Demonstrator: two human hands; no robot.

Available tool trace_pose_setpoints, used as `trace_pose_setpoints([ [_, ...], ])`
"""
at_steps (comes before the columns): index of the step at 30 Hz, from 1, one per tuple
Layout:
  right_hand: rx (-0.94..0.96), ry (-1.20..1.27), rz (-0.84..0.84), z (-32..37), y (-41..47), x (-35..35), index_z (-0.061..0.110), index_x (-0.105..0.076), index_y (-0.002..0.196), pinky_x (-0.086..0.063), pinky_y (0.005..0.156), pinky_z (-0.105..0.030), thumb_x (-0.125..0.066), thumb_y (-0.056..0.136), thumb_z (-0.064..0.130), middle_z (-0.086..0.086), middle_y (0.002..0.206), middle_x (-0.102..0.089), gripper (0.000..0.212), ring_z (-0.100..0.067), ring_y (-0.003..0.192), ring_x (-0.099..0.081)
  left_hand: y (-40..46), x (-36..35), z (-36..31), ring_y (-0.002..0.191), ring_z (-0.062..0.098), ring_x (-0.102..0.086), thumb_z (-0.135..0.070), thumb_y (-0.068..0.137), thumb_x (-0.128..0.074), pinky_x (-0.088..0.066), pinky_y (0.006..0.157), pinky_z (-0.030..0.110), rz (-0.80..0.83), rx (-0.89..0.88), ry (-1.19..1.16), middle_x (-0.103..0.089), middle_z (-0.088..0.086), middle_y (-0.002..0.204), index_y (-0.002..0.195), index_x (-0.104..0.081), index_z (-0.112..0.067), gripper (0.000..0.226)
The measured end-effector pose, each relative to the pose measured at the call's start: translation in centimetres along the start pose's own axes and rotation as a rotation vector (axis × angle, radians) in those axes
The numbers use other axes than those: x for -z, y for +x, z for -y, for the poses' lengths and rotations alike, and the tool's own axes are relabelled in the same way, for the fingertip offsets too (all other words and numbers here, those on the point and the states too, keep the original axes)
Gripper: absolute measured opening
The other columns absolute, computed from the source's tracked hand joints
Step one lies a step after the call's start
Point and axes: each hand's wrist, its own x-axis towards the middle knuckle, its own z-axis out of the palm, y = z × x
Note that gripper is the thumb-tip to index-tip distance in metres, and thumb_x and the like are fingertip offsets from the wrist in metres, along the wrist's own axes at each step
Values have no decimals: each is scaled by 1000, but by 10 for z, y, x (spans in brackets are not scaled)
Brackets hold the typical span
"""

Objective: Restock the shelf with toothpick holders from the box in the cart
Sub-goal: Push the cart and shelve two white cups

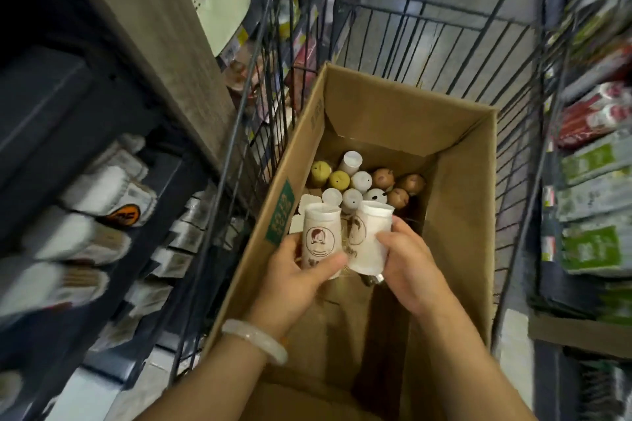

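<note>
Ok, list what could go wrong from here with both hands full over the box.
1. The right hand grips its white holder tilted; it could slip back into the cardboard box.
2. The left hand's holder sits close beside the other, so they may knock together.
3. The loose holders below seem to stand unevenly; a dropped one could topple them.

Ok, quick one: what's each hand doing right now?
Left hand: grips a white toothpick holder over the box.
Right hand: grips a second white holder beside it.
</note>
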Motion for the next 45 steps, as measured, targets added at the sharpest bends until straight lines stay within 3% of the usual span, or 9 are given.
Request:
trace_pose_setpoints([
  [2, 35, -21, 75, 0, -26, -15, 8, -55, 117, -57, 70, -36, -66, 67, 20, -15, 107, -67, 52, -30, 95, -65, -28, 10, -3, 93, 8, -66, -20, 71, -79, -53, 79, 25, 31, -37, -51, -69, -7, 102, 104, -57, -29, 40],
  [6, 109, -165, 196, -7, -84, -49, 15, -53, 126, -52, 90, -47, -88, 54, 36, -12, 120, -65, 83, -30, 110, -63, -92, 38, 0, 95, 15, -69, -32, 60, -87, -55, 86, 38, 22, -104, -132, -72, -1, 103, 110, -61, -21, 58],
  [10, 154, -195, 283, -17, -145, -87, 14, -54, 122, -56, 80, -39, -85, 50, 25, -13, 118, -66, 79, -30, 107, -64, -165, 75, 14, 90, 12, -69, -31, 65, -80, -57, 78, 31, -50, -172, -147, -73, -6, 96, 108, -61, -24, 48],
  [13, 174, -161, 341, -29, -191, -120, 13, -57, 117, -57, 72, -33, -95, 33, 36, -14, 113, -68, 94, -30, 102, -66, -219, 103, 25, 86, 4, -69, -29, 67, -80, -55, 70, 21, -132, -257, -175, -72, -10, 96, 105, -61, -26, 43],
  [18, 171, -163, 498, -53, -266, -180, 12, -57, 115, -57, 68, -29, -95, 28, 42, -11, 107, -71, 99, -25, 96, -69, -307, 154, 41, 78, -1, -68, -15, 74, -77, -51, 61, 12, -279, -391, -206, -71, -11, 92, 99, -60, -25, 31],
  [25, 316, -296, 678, -62, -331, -263, 8, -57, 116, -56, 69, -25, -91, 45, 39, -7, 100, -73, 85, -20, 92, -70, -386, 222, 40, 79, 1, -68, -9, 74, -76, -51, 62, 13, -426, -529, -259, -71, -2, 98, 109, -61, -13, 38],
  [31, 496, -379, 774, -40, -361, -337, 16, -58, 114, -56, 73, -26, -71, 76, 14, -5, 106, -72, 41, -21, 99, -68, -421, 283, -2, 86, 5, -69, -16, 73, -76, -51, 65, 13, -463, -697, -247, -73, -7, 97, 105, -62, -20, 35],
  [41, 714, -401, 710, -16, -354, -448, 16, -58, 118, -56, 74, -24, -75, 73, 21, -1, 109, -71, 48, -16, 100, -68, -405, 388, -71, 94, 6, -67, -23, 73, -77, -53, 79, 24, -406, -784, -139, -72, -11, 99, 105, -62, -27, 35],
  [45, 729, -397, 624, -9, -339, -482, 21, -57, 112, -58, 79, -35, -68, 68, 24, -1, 109, -69, 45, -16, 97, -68, -384, 418, -95, 94, 6, -67, -26, 74, -77, -53, 81, 25, -381, -786, -89, -72, -10, 101, 108, -62, -25, 37],
])
